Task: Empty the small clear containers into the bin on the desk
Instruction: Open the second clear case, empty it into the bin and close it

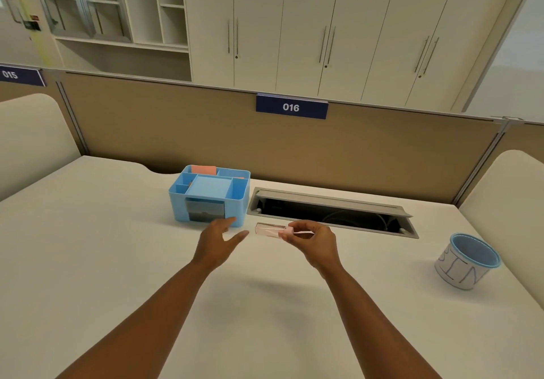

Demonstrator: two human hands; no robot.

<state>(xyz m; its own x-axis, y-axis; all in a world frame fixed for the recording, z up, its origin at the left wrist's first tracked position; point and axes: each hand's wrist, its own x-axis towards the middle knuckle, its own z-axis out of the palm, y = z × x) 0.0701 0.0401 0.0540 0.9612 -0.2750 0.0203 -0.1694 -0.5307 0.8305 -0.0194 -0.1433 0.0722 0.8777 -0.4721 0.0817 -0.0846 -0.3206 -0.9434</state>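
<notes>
Small clear rectangular plastic container [269,229] is sitting pinched in the right hand [312,239] fingers above the surface, left hand [219,239] fingers spread apart, holding nothing. I'd keep it level while carrying right toward the blue-rimmed round bin [466,262].

The organizer box [209,194] is light blue with a grey drawer and a pink pad in it. The bin [466,261] at right is white with blue letters, blue inside. The desk [117,246] is cream. The sign [291,107] is dark blue with white numbers.
</notes>
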